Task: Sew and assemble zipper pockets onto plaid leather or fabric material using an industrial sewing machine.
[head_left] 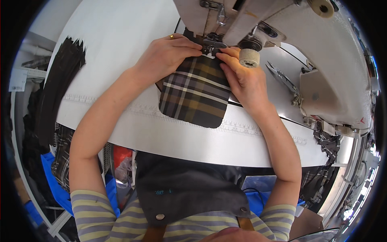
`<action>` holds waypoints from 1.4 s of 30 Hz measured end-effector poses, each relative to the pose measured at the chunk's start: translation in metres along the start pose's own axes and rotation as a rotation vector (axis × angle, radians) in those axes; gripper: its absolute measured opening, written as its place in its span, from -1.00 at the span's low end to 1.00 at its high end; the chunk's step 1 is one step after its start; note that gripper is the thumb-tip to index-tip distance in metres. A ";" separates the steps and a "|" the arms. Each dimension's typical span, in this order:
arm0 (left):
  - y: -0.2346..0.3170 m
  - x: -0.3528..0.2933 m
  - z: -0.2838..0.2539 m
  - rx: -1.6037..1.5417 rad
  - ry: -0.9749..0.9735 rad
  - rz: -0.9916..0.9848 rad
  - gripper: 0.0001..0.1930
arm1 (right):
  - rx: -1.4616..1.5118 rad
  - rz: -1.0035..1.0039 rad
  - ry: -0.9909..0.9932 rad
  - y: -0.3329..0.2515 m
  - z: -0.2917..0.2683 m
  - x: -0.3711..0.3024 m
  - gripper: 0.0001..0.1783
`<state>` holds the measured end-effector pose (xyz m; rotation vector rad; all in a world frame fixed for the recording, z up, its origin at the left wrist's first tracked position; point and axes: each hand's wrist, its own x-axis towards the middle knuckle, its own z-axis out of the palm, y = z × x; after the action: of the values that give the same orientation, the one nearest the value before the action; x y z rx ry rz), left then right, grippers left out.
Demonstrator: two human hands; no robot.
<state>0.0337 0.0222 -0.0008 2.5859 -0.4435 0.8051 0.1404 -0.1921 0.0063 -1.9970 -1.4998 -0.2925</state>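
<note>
A plaid fabric piece (196, 94) in black, brown, yellow and white, with rounded near corners, lies on the white table. Its far end is under the presser foot (210, 47) of a sewing machine (314, 36). My left hand (167, 54), wearing a ring, has its thumb and fingers pressed together on the fabric's far left edge, just left of the foot. On the other side, my right hand (246, 76) grips the far right edge, fingertips close to the foot. The needle itself is hard to make out.
Thread snips (278, 74) lie on the metal plate to the right. A bundle of dark strips (60, 84) hangs over the table's left side. A ruler scale (139, 109) crosses the white tabletop (193, 147). Dark cloth pieces (327, 143) hang at the right edge.
</note>
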 end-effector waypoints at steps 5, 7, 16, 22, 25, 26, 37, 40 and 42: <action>0.004 0.000 -0.001 0.042 -0.029 -0.040 -0.77 | -0.009 -0.028 0.022 -0.002 -0.001 0.002 -0.74; 0.004 0.000 -0.001 0.054 -0.031 -0.037 -0.77 | -0.002 -0.017 0.027 -0.001 -0.001 0.001 -0.73; 0.003 0.001 -0.002 0.011 -0.019 -0.035 -0.76 | -0.020 -0.017 0.030 -0.008 -0.005 0.010 -0.77; 0.003 0.000 -0.002 0.052 -0.039 -0.027 -0.74 | -0.232 -0.028 0.099 -0.023 -0.091 -0.029 -0.66; 0.002 0.000 0.000 0.024 -0.001 -0.013 -0.74 | -0.614 0.009 0.179 -0.001 -0.163 -0.079 -0.49; 0.002 0.000 0.001 0.026 -0.003 -0.018 -0.73 | -0.540 0.105 0.401 0.018 -0.191 -0.093 -0.59; 0.002 -0.001 0.003 0.042 0.011 0.002 -0.73 | 0.067 0.786 1.131 0.203 -0.363 -0.218 -0.40; 0.001 -0.001 0.003 0.046 0.010 0.000 -0.73 | 0.017 0.840 1.116 0.187 -0.347 -0.201 -0.40; 0.001 0.000 0.003 0.018 0.032 0.008 -0.73 | 0.022 0.867 1.111 0.173 -0.339 -0.188 -0.41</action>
<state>0.0344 0.0201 -0.0032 2.5857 -0.4401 0.8554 0.3003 -0.5695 0.1163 -1.7369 0.0593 -0.7989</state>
